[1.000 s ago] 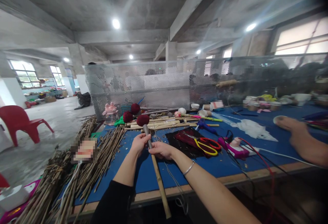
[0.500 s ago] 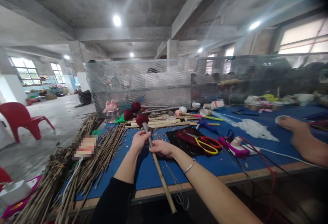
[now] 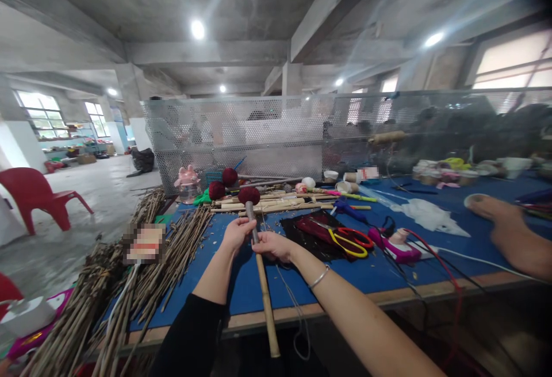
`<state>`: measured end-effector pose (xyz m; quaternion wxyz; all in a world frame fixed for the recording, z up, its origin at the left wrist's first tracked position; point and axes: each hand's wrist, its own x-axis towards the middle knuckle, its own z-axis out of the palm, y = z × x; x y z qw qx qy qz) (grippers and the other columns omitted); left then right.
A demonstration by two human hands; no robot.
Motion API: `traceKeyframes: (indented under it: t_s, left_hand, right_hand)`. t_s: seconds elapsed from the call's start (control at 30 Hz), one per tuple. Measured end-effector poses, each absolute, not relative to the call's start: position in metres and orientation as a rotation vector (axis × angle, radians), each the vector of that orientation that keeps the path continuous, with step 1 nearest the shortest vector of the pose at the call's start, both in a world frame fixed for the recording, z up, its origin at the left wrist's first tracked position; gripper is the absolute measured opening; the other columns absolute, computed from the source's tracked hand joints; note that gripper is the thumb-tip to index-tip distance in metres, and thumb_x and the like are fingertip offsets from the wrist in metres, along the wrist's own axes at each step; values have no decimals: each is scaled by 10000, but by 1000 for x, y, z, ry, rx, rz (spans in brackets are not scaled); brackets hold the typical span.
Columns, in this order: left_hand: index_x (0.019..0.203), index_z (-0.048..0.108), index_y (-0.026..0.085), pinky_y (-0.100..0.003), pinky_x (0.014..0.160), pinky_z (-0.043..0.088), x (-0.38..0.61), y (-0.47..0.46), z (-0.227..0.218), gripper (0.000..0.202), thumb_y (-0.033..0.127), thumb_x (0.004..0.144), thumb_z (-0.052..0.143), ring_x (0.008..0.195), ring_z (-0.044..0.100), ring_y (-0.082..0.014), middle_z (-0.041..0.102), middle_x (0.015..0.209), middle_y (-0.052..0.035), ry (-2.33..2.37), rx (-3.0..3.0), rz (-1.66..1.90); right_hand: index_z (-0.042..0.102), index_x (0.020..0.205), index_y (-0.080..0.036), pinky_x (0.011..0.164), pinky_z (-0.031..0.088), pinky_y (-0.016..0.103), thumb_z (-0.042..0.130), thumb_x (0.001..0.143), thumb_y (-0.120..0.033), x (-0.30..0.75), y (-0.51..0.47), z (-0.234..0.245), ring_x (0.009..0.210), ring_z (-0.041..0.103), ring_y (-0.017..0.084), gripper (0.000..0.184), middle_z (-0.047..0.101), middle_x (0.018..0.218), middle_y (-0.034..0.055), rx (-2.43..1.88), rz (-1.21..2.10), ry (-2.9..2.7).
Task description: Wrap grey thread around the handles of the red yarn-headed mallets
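A bamboo stick (image 3: 268,314) with a dark red ball head (image 3: 249,195) and a grey wrapping (image 3: 250,214) below the head is held in front of me, its bare end toward me. My left hand (image 3: 238,234) pinches the wrapped part beneath the ball. Just lower, my right hand (image 3: 273,247) grips the stick where the grey wrapping meets bare bamboo. A thin string (image 3: 297,308) hangs down from near my right hand over the table edge. Two similar dark red balls (image 3: 216,190) lie behind on the table.
Dry sticks (image 3: 172,268) are piled at left. Scissors (image 3: 350,242) lie on dark red cloth (image 3: 310,226), near a blue glue gun (image 3: 347,209) and a purple power strip (image 3: 401,249). White plastic (image 3: 431,216) and another person's arm (image 3: 509,239) are at right. A perforated screen (image 3: 233,135) stands behind.
The stick has turned: its ball end has shifted right and its lower end has swung left, closer to pointing straight at me. Both hands keep their hold.
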<state>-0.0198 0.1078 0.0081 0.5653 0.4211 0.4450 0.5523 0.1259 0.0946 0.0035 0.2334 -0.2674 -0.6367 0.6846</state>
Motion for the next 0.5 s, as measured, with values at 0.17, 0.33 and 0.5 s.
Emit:
traceKeyframes:
  t_s: [0.17, 0.33, 0.5]
  left_hand:
    - [790, 598, 110, -155, 403, 344, -21, 106, 11, 299, 323, 617, 719, 483, 538, -71, 617, 641, -30, 1001, 972, 1247]
    - [715, 582, 124, -168, 366, 294, -17, 102, 10, 328, 363, 571, 753, 344, 414, -43, 512, 468, 43, 1043, 989, 1257]
    - [678, 603, 102, -166, 372, 281, -18, 104, 11, 259, 301, 586, 741, 362, 432, -48, 530, 470, 19, 1026, 997, 1256]
  right_hand:
    - [432, 782, -178, 304, 73, 195, 670, 679, -406, 128, 96, 2, 308, 165, 15, 345, 301, 464, -126, -703, 1909, -1738]
    - [406, 720, -178, 309, 62, 201, 696, 646, -415, 126, 93, 5, 311, 166, 13, 382, 286, 448, -126, -749, 1901, -1757]
    - [408, 741, -180, 311, 64, 202, 696, 648, -422, 126, 94, 3, 320, 167, 15, 387, 292, 459, -123, -711, 1904, -1737]
